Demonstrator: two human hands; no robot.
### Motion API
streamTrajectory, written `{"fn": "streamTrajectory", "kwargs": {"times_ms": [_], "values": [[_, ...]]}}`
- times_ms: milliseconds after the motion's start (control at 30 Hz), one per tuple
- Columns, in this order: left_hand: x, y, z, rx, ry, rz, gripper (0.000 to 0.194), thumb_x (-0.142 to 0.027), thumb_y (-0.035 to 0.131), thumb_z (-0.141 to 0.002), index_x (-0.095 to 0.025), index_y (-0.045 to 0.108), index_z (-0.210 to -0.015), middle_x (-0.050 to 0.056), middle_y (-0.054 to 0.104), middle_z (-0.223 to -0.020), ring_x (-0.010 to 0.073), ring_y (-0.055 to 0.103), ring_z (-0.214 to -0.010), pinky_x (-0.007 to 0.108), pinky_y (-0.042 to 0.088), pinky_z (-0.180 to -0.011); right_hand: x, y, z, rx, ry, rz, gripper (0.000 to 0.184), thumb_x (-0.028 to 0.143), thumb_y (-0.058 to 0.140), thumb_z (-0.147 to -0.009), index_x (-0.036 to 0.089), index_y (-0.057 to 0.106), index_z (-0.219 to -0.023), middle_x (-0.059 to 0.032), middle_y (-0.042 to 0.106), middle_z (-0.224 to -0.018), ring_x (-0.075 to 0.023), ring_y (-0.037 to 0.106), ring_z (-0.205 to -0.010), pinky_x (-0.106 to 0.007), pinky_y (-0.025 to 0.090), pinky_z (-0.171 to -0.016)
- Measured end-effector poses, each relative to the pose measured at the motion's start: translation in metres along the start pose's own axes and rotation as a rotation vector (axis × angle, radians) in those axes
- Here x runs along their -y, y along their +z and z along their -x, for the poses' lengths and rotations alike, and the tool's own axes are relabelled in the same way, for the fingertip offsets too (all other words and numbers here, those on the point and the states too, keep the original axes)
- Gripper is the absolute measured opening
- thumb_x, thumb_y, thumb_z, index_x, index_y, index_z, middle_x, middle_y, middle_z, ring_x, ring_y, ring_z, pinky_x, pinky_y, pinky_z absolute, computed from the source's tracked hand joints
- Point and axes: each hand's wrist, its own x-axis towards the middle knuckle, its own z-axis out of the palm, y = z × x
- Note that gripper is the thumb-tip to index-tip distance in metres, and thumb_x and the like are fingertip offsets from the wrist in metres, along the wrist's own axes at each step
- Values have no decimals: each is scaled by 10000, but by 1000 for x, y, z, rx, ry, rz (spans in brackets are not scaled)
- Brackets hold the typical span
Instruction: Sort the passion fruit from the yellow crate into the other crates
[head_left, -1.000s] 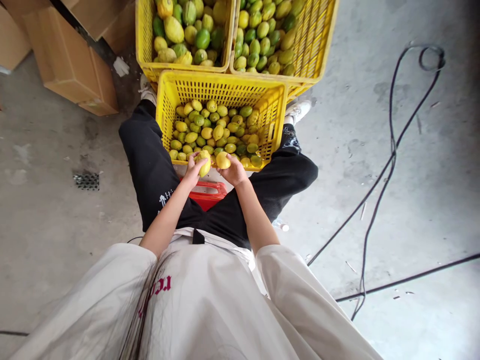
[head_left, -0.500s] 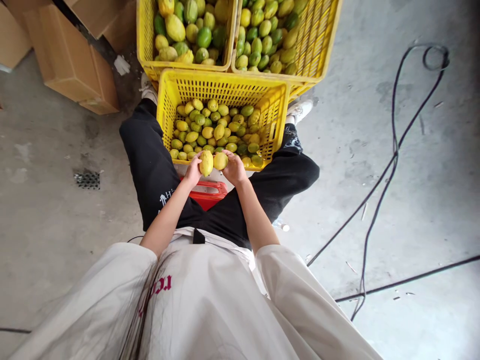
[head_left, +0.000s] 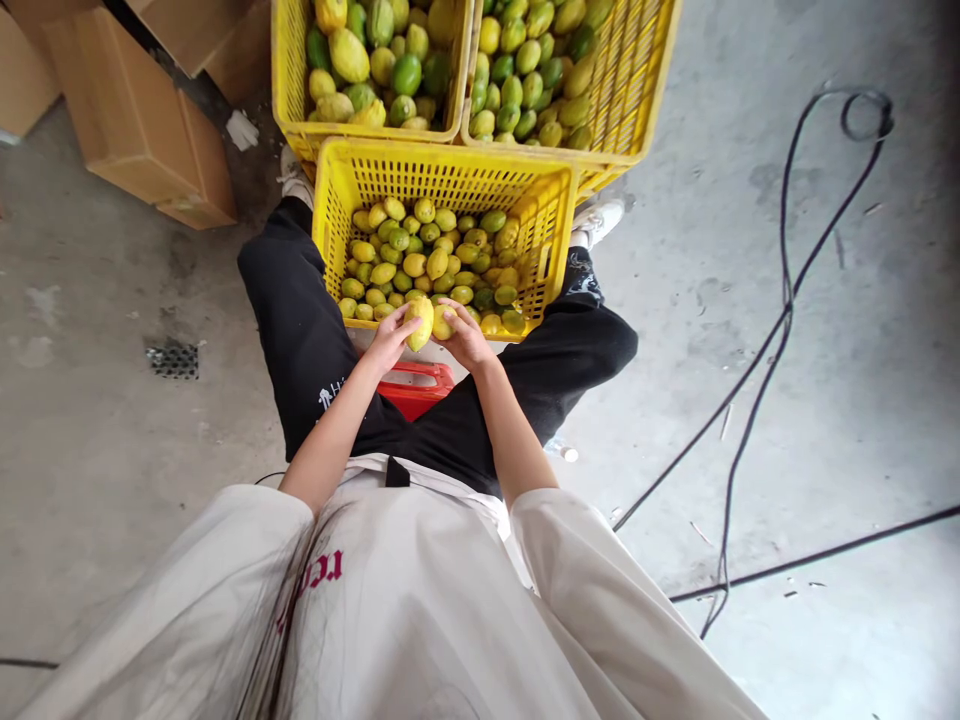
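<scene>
My left hand (head_left: 391, 336) is closed round a yellow lemon (head_left: 419, 324), its thumb across the side of the fruit. Close beside it, my right hand (head_left: 466, 335) grips a second lemon (head_left: 442, 321), partly covered by the fingers. Both fruits are side by side over the near rim of a yellow slatted crate (head_left: 555, 220) between my legs. Inside that crate lie many yellow and green lemons (head_left: 437, 263). Below my hands, a red plastic seat or stool (head_left: 416, 385) with a handle slot shows between my thighs.
Two more yellow crates, one at the left (head_left: 289, 100) and one at the right (head_left: 637, 90), hold larger heaps of green and yellow lemons. Cardboard boxes (head_left: 120, 110) stand at upper left. A black cable (head_left: 785, 310) loops over the concrete floor on the right.
Both lemons have been turned in my hands. My left thumb now lies over the left lemon, and my right fingers cover more of the right one.
</scene>
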Motion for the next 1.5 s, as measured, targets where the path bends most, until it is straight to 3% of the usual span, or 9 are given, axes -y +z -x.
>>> {"fn": "streamTrajectory", "kwargs": {"times_ms": [167,433,633,767,933,1067,1167,1333,1500], "values": [[7,0,-4,-23,11,18,234,-118,814,-843,-204,700,-1028,58,759,-1107,257,652,-1397,357,518,-1168,-1,4,1,10,-28,-40,505,386,969,-645,311,700,-1066,35,742,-1043,-175,702,-957,-265,639,-760],[8,1,-1,-84,26,-3,405,-92,860,-774,-223,682,-1113,42,754,-1134,241,681,-1340,358,544,-1117,1,-2,-5,-14,4,-131,383,392,803,-738,309,620,-1064,-18,787,-1082,-288,759,-1155,-416,692,-833],[4,-2,2,-43,18,-50,410,-195,897,-771,-230,755,-1154,24,771,-1038,226,749,-1188,299,588,-1017,2,-4,-2,5,17,-64,351,403,848,-868,284,617,-1105,10,721,-983,-202,775,-928,-357,686,-851],[3,-2,-3,-118,26,-13,328,-185,818,-844,-237,707,-1148,3,759,-952,198,772,-1059,294,590,-967,0,-3,0,-35,23,-8,475,445,962,-707,272,676,-1045,29,695,-900,-165,737,-807,-278,670,-713],[1,3,-4,-166,-44,36,167,-244,750,-912,-212,678,-1059,23,746,-906,223,786,-1038,335,604,-993,-3,2,1,10,-7,57,501,380,994,-646,315,658,-1013,21,745,-988,-218,770,-905,-337,696,-714],[-6,3,-1,-86,-142,135,218,-302,522,-996,-165,687,-1035,116,793,-988,309,770,-1217,445,608,-1088,-4,1,-2,-2,-24,6,489,449,934,-685,310,630,-1043,15,735,-947,-249,784,-947,-385,709,-763],[-8,2,-1,-86,-180,155,285,-229,481,-980,-144,704,-1134,132,812,-1029,304,765,-1245,425,615,-1081,-4,-1,-6,-1,-19,-75,467,479,837,-677,296,606,-1040,0,733,-918,-295,782,-1027,-430,704,-813],[-4,3,-2,-120,-102,93,459,-146,635,-948,-246,665,-1395,36,796,-1180,227,761,-1225,297,620,-963,-4,-3,-11,-10,-10,-91,375,450,709,-738,285,571,-1045,-37,748,-949,-320,739,-1143,-452,674,-887],[-1,3,3,-111,-36,16,504,-114,793,-894,-263,696,-1365,46,745,-1368,230,681,-1356,289,581,-1046,-2,1,-7,-16,-34,-44,398,437,799,-754,288,589,-1058,3,710,-995,-225,699,-1006,-329,645,-810]]}}
